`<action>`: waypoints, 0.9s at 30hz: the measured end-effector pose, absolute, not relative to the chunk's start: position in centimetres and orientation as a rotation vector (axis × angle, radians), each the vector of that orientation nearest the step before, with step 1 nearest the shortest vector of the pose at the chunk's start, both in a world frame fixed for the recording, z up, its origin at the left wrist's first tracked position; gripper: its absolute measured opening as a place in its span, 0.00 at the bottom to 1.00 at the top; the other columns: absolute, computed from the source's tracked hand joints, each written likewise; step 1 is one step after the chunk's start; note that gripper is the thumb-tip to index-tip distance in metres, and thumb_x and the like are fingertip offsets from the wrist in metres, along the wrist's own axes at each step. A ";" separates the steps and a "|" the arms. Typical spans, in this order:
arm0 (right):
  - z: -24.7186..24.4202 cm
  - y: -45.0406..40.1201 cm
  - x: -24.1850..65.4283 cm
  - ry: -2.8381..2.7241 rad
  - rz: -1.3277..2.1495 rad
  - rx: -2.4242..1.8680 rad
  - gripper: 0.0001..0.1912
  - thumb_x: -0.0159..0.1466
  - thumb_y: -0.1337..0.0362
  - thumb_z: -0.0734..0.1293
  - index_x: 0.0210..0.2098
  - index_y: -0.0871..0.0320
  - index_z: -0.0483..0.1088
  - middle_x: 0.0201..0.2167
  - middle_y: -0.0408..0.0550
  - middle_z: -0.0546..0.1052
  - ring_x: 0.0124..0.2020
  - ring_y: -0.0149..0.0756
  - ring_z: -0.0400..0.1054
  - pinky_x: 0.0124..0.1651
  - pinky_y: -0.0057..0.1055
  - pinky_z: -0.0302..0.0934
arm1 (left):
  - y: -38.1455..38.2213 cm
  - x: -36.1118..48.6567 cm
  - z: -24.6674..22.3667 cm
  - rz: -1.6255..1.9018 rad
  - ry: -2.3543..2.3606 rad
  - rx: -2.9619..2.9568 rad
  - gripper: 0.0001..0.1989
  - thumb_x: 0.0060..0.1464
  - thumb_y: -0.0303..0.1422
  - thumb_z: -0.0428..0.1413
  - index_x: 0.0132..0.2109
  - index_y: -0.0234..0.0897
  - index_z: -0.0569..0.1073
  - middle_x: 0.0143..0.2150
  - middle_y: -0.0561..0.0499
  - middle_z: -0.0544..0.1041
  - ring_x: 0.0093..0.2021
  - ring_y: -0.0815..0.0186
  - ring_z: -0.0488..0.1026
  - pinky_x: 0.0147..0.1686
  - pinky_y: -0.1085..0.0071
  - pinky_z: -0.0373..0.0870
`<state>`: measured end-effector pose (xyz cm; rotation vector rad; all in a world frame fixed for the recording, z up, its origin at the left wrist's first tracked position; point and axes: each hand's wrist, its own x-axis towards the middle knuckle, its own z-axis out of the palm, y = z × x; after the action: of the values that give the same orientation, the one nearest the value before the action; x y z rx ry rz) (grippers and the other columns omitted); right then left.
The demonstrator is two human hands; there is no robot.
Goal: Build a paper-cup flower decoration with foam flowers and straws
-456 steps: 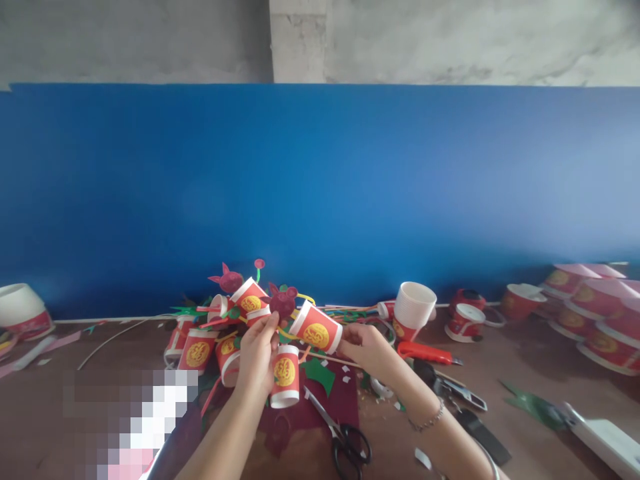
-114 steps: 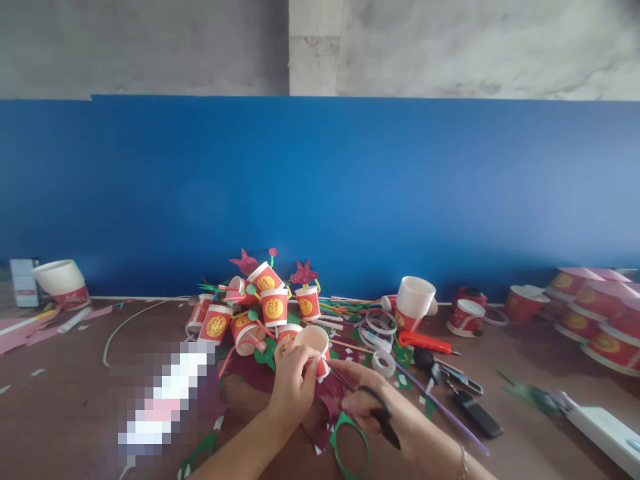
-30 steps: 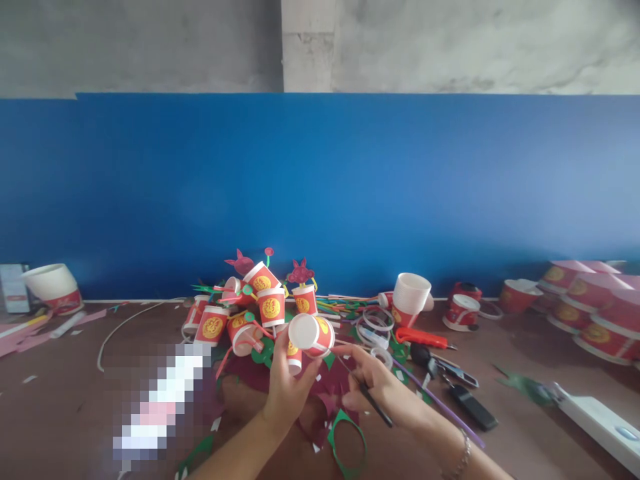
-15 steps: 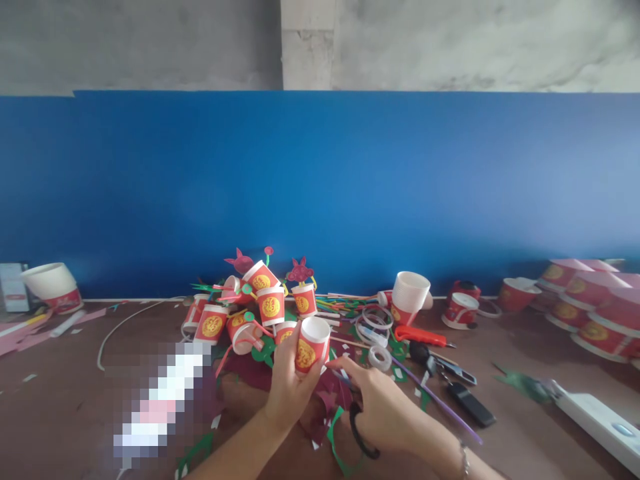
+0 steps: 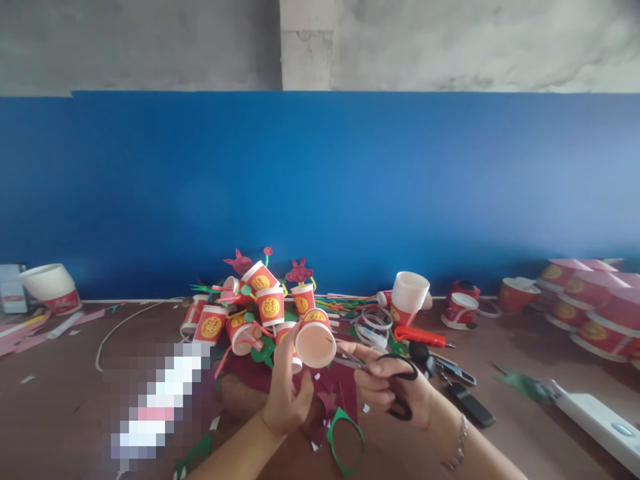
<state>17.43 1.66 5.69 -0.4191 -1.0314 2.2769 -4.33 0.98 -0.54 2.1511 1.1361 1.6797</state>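
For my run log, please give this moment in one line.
left hand: holds paper cup, mouth toward camera | right hand: holds scissors, pointed at cup

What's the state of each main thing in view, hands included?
Left hand: holding the paper cup.
Paper cup: mouth tilted toward the camera.
Right hand: gripping the scissors.
Scissors: handles spread, blades at the paper cup; exact contact unclear.
Orange cutter: lying down.
Green paper: round hole cut out.
Stacked cups: nested, mouth up.
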 end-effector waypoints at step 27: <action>0.7 4.8 22.5 -1.455 2.481 -0.151 0.36 0.47 0.61 0.74 0.53 0.67 0.65 0.13 0.39 0.71 0.10 0.24 0.56 0.13 0.19 0.47 | 0.3 -4.1 -0.2 1.545 0.748 2.224 0.36 0.34 0.35 0.65 0.51 0.41 0.59 0.46 0.44 0.68 0.45 0.54 0.69 0.44 0.57 0.67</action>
<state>22.46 4.76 0.67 -0.1513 -1.4551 2.4809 -4.10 0.31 -0.20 2.2238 0.7485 1.5454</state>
